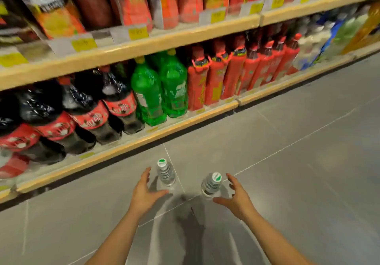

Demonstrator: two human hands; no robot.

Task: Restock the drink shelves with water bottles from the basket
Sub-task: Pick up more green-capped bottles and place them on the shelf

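Two small clear water bottles with green-and-white caps stand upright on the grey tiled floor. My left hand is open, its fingers and thumb spread around the left bottle without clearly touching it. My right hand is open just right of the right bottle, fingers apart, a small gap between them. No basket is in view.
The bottom shelf runs from lower left to upper right, holding dark cola bottles, green soda bottles and red bottles. An upper shelf with yellow price tags carries tall red and orange bottles. Grey floor stretches to the right.
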